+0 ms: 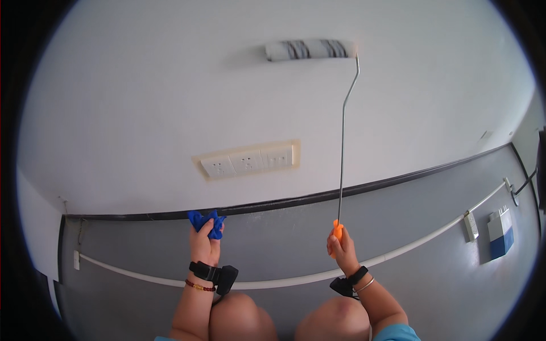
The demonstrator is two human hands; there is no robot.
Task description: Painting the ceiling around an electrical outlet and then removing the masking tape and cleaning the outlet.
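Blue cloth point(211, 223) is clutched in the left hand point(203, 244), below centre-left; the right hand point(343, 250), lower right, grips the orange handle point(338, 231) of a striped paint roller point(310, 50) at upper centre.

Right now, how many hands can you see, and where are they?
2: the left hand, left of centre, holds a crumpled blue cloth; the right hand, right of centre, grips the orange handle of a paint roller.
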